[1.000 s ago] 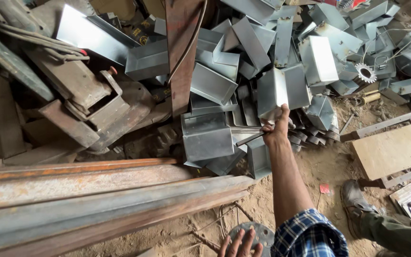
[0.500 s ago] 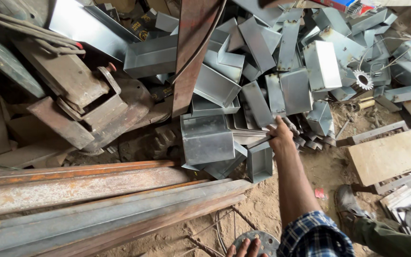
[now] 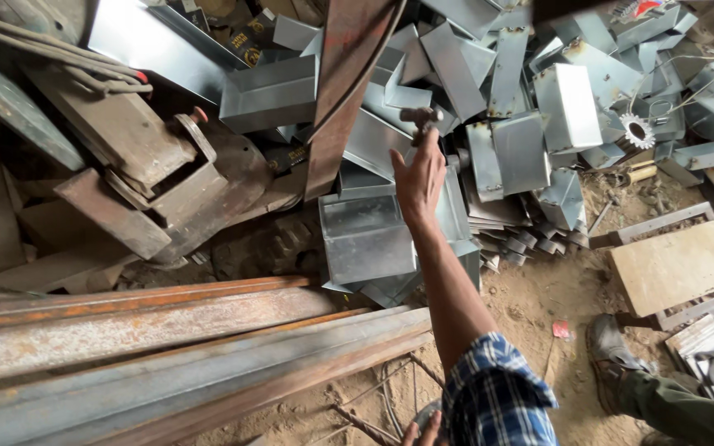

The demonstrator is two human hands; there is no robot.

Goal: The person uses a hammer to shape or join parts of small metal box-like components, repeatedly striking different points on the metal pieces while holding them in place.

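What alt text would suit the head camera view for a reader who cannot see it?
A person's right hand reaches up to a small dark metal handle above a heap of grey sheet-metal boxes. The left hand shows only at the bottom edge. Rusty steel beams lie to the left on sandy ground.

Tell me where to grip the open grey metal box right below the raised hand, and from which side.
Take the metal box by its near rim, coming from above on the sandy side. It lies open side up, so the thin wall probably pinches easily. The rusty beam and right hand crowd its far edge; the rusty bars flank its left.
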